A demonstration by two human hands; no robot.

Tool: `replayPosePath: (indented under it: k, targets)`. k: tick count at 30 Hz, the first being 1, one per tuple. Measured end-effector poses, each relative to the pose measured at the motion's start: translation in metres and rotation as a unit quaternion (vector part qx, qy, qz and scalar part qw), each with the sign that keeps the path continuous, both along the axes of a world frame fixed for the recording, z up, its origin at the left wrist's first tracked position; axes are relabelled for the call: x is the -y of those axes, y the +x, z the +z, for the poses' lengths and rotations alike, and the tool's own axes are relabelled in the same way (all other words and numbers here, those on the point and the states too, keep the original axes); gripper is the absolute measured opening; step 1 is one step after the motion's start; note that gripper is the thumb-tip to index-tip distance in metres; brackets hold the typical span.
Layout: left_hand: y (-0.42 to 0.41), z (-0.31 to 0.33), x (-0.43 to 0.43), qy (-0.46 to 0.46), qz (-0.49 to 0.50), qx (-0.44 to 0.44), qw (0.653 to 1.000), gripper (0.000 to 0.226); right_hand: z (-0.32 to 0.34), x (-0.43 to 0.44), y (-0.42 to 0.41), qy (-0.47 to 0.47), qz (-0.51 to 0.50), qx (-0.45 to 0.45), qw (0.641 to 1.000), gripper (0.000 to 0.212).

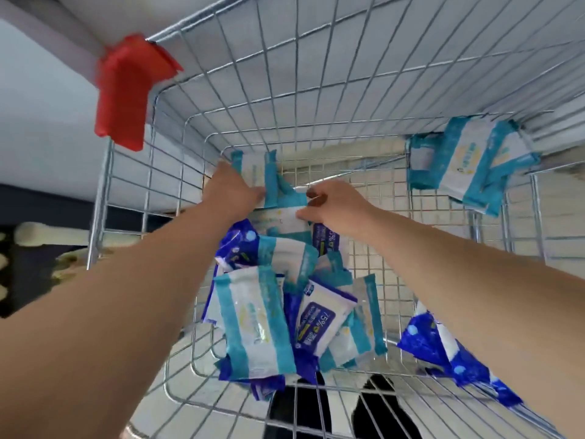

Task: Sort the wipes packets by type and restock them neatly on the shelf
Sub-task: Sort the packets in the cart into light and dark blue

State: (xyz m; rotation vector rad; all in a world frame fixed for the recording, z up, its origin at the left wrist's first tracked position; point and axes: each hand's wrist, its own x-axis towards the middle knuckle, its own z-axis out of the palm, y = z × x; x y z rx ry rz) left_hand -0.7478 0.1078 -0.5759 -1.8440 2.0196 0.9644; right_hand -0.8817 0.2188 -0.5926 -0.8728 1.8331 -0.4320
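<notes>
In the wire cart [316, 90], my left hand [234, 191] grips teal packets [264, 172], my right hand [335, 207] pinches another; a slack hold could drop them among the blue packets [319, 324], mixing the 2 types.

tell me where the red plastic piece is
In the head view, the red plastic piece sits upper left, capping the far left corner of the wire cart, above and left of the left hand.

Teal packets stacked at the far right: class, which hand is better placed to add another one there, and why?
Probably the right hand: it pinches a teal packet and lies nearer that stack. The left hand, gripping a second packet, would need to cross over.
</notes>
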Motion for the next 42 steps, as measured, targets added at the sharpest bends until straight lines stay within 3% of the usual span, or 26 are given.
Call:
replayPosePath:
  k: [2, 4, 7, 10, 15, 21, 26, 30, 33, 42]
  targets:
    - [0.002, -0.004, 0.002, -0.007, 0.0, 0.004, 1.0, 0.057, -0.008, 0.008, 0.006, 0.014, -0.018, 0.013, 1.0, 0.032]
    - [0.006, -0.007, 0.005, -0.001, 0.014, -0.019, 1.0, 0.042, -0.011, 0.011, 0.011, 0.025, -0.018, 0.022, 0.999, 0.015]
    - [0.012, -0.007, 0.008, 0.004, 0.057, -0.07, 0.996, 0.024, -0.01, 0.012, 0.012, 0.021, -0.03, 0.027, 0.999, 0.012]
    - [0.013, 0.0, 0.008, -0.002, 0.098, -0.122, 0.988, 0.004, -0.004, 0.009, 0.003, 0.019, -0.114, 0.052, 0.992, 0.013]
    - [0.013, 0.011, -0.004, 0.011, 0.126, -0.198, 0.972, 0.023, 0.011, 0.0, -0.032, -0.013, -0.224, 0.076, 0.972, 0.012]
    - [-0.006, 0.028, -0.031, 0.037, 0.106, -0.266, 0.957, 0.021, 0.031, -0.042, -0.077, -0.047, -0.217, -0.056, 0.973, 0.004]
    - [-0.052, 0.038, -0.064, 0.067, 0.068, -0.306, 0.947, 0.021, 0.046, -0.096, -0.133, -0.043, -0.281, -0.141, 0.948, 0.008]
    - [-0.107, 0.043, -0.091, 0.143, 0.116, -0.37, 0.911, 0.021, 0.049, -0.121, -0.182, -0.066, -0.393, -0.113, 0.91, 0.017]
    - [-0.144, 0.036, -0.107, 0.186, 0.129, -0.378, 0.898, 0.021, 0.034, -0.129, -0.208, -0.079, -0.466, -0.018, 0.881, 0.022]
    - [-0.215, 0.006, -0.128, 0.165, 0.062, -0.352, 0.919, 0.042, 0.012, -0.151, -0.219, -0.131, -0.383, 0.063, 0.912, 0.055]
